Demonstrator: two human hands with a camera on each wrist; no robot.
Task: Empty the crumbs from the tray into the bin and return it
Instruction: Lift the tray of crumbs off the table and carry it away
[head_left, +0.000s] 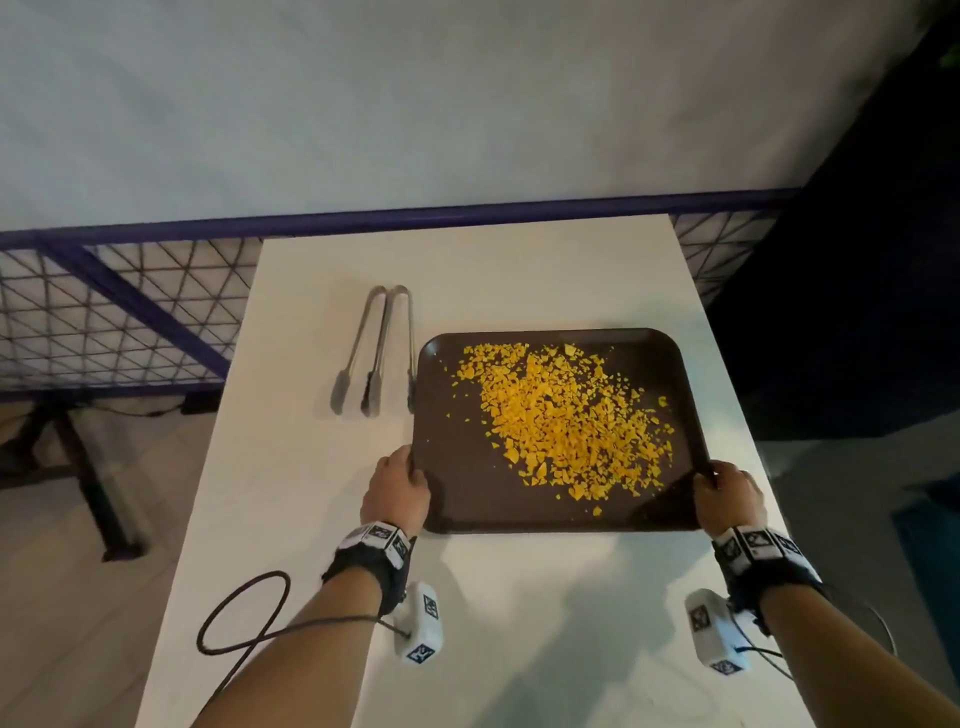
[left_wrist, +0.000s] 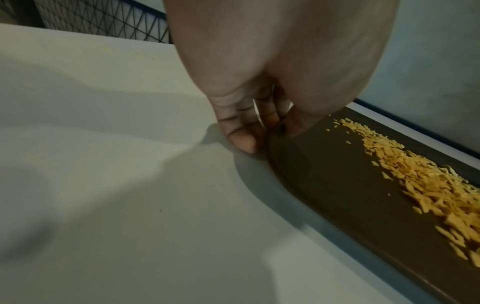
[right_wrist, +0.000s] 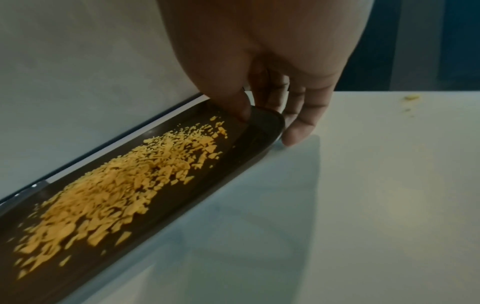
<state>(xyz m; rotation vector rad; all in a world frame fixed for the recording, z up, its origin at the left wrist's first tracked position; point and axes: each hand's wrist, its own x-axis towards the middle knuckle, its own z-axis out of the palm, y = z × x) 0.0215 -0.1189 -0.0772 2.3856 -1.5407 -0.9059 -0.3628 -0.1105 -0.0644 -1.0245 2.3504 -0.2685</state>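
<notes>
- Your tray (head_left: 519, 499) is dark brown, squarish with rounded corners and a low raised rim; it lies on the right half of the white table (head_left: 311, 493), its near edge toward you.
- No brand, label or readable writing shows on the tray; the blocks at your wrists carry only black-and-white square patterns.
- The tray holds a loose heap of yellow-orange crumbs (head_left: 566, 415), thickest at the middle and right, thinner at the far left; a few crumbs lie on the table itself in the right wrist view.
- Your left hand (head_left: 397, 486) grips the tray's left rim, thumb on top, fingers (left_wrist: 241, 142) curled under the edge; your right hand (head_left: 727, 493) pinches the right rim likewise.
- Metal tongs (head_left: 376, 348) lie just left of the tray's far corner.
</notes>
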